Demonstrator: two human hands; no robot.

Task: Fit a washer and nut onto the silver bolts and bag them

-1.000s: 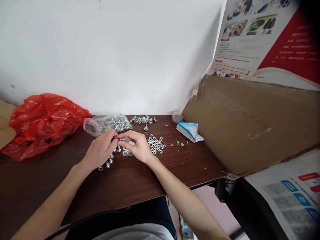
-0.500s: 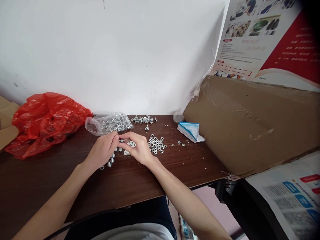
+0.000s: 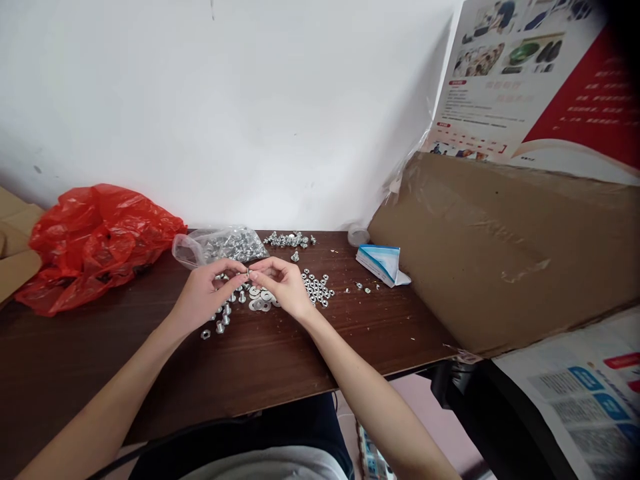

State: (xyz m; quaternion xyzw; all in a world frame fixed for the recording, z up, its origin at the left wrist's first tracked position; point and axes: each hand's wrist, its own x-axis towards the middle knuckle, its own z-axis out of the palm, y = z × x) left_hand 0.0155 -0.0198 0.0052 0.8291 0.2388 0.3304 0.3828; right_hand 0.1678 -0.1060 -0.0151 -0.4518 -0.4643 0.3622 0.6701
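Observation:
My left hand (image 3: 201, 292) and my right hand (image 3: 284, 283) meet above the table, thumbs and fingertips pinched together. Between the fingertips is a small metal fastener (image 3: 249, 272), a thin edge of it showing; the fingers cover the rest. Below my left hand stand several silver bolts (image 3: 227, 310) and a single nut (image 3: 205, 334) on the wood. Flat washers (image 3: 260, 304) lie in a loose pile under the gap between my hands. Right of my right hand, hex nuts (image 3: 319, 290) are spread in a cluster.
A clear bag of metal fasteners (image 3: 233, 245) lies behind my hands, with a heap of assembled bolts (image 3: 290, 239) by the wall. The red plastic bag (image 3: 100, 243) is at left. A blue-white packet (image 3: 379, 262), a tape roll (image 3: 358, 235) and a cardboard sheet (image 3: 500, 253) stand right.
My left hand's fingers have unfolded from a closed curl into a fingertip pinch. Both hands have shifted slightly right, and more of the washers and bolts shows below them.

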